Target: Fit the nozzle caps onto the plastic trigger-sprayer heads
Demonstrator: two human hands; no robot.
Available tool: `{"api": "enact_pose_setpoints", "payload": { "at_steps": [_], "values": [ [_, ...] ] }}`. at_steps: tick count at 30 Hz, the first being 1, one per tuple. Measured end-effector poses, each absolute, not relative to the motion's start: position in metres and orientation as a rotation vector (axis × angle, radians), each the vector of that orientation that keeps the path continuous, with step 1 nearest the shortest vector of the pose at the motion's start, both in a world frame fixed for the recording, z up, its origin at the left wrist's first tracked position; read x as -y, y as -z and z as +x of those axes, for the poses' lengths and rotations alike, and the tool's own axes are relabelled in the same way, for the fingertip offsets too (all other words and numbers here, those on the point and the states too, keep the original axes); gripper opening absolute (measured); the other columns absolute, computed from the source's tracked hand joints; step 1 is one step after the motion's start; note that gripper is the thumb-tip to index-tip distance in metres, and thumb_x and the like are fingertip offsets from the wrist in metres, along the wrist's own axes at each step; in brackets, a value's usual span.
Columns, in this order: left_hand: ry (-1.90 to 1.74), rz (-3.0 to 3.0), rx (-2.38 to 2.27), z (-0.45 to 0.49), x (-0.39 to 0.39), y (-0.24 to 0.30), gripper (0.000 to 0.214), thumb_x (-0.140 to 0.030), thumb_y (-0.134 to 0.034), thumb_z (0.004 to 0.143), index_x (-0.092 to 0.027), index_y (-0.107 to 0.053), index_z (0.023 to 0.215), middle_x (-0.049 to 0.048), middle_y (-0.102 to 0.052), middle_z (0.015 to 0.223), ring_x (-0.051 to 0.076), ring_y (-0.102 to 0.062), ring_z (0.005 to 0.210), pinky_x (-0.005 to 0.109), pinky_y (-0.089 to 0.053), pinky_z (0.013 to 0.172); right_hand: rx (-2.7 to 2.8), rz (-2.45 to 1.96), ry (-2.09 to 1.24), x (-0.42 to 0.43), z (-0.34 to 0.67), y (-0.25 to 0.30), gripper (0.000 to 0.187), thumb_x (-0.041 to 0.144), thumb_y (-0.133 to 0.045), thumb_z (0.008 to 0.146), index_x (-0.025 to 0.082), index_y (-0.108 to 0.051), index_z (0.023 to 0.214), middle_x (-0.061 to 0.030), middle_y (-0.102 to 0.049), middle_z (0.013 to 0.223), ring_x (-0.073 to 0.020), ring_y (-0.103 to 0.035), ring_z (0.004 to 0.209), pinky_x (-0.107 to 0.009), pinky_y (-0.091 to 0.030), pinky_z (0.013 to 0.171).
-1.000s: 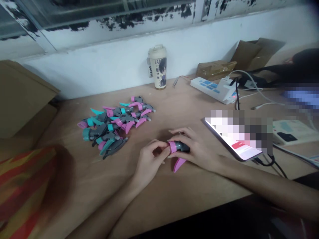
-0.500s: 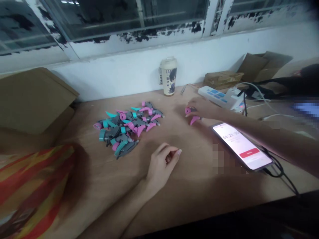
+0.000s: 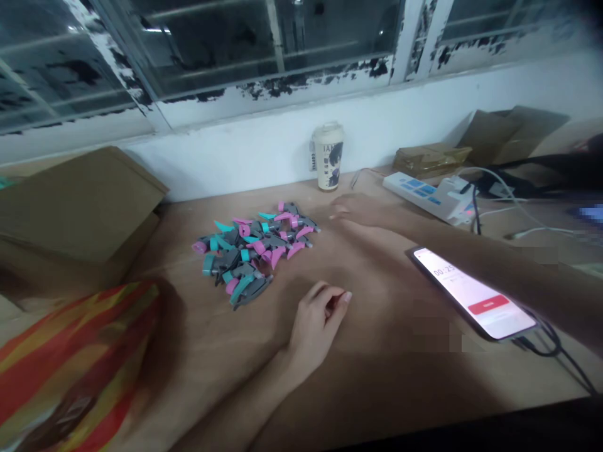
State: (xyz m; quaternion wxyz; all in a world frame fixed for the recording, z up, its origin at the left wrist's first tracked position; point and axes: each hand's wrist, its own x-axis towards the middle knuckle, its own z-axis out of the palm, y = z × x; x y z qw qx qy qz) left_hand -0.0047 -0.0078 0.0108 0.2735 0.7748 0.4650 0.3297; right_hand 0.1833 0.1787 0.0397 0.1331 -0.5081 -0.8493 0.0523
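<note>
Reaching seemed the step in hand: the right hand [image 3: 355, 209] was near the spray heads [image 3: 271, 242] heaped on the worktop [image 3: 386, 389], its grip impossible to tell; the left hand [image 3: 316, 321], curled closed, seemingly empty, needed uncurling for any grasp

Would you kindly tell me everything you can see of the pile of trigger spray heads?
The pile of trigger spray heads lies jumbled on the tabletop, left of the phone, pieces overlapping. The bodies look like grey plastic, many with pink or teal collars and triggers. Neither the left hand nor the right hand appears to touch it.
</note>
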Motion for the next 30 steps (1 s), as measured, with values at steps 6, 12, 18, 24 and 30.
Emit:
{"api": "enact_pose_setpoints", "payload": {
  "at_steps": [6,12,18,24,30],
  "values": [
    [-0.907,2.091,-1.264,-0.005,0.009,-0.009,0.025,-0.030,-0.045,0.091,-0.017,-0.062,0.080,0.0012,-0.054,0.074,0.011,-0.050,0.062,0.023,-0.041,0.057,2.584,-1.387,-0.191,-0.192,0.118,-0.036,0.032,0.033,-0.052,0.089,0.019,-0.056,0.117,-0.0109,-0.057,0.120,-0.0242,-0.054,0.111,-0.041,-0.042,0.095],
    [-0.886,2.077,-1.241,-0.006,0.009,-0.008,0.019,-0.026,-0.047,0.090,-0.018,-0.063,0.082,0.0019,-0.057,0.077,0.012,-0.053,0.066,0.023,-0.043,0.058,2.703,-1.385,-0.312,-0.204,0.100,-0.038,0.030,0.034,-0.051,0.089,0.017,-0.054,0.114,-0.0075,-0.056,0.116,-0.0182,-0.058,0.098,-0.039,-0.050,0.083],
    [-0.903,2.085,-1.250,-0.005,0.009,-0.007,0.016,-0.025,-0.049,0.089,-0.018,-0.063,0.083,0.0021,-0.058,0.078,0.013,-0.054,0.067,0.024,-0.044,0.059,2.712,-1.451,-0.398,-0.199,0.103,-0.042,0.031,0.034,-0.052,0.089,0.017,-0.054,0.114,-0.0075,-0.057,0.116,-0.0188,-0.058,0.098,-0.039,-0.050,0.083],
    [-0.912,2.100,-1.250,-0.005,0.008,-0.008,0.017,-0.025,-0.048,0.090,-0.018,-0.062,0.084,0.0019,-0.057,0.079,0.012,-0.055,0.069,0.023,-0.045,0.061,2.630,-1.405,-0.492,-0.189,0.126,-0.036,0.032,0.034,-0.052,0.089,0.016,-0.054,0.115,-0.0072,-0.056,0.116,-0.0195,-0.058,0.099,-0.040,-0.050,0.083],
    [-1.009,2.120,-1.277,-0.010,0.003,-0.013,0.013,-0.025,-0.049,0.089,-0.019,-0.060,0.087,0.0018,-0.058,0.081,0.013,-0.055,0.073,0.024,-0.045,0.063,2.494,-1.210,-0.697,-0.127,0.173,-0.037,0.029,0.024,-0.061,0.081,0.015,-0.059,0.108,-0.0064,-0.063,0.110,-0.0177,-0.060,0.099,-0.032,-0.048,0.086]
  ]
}}
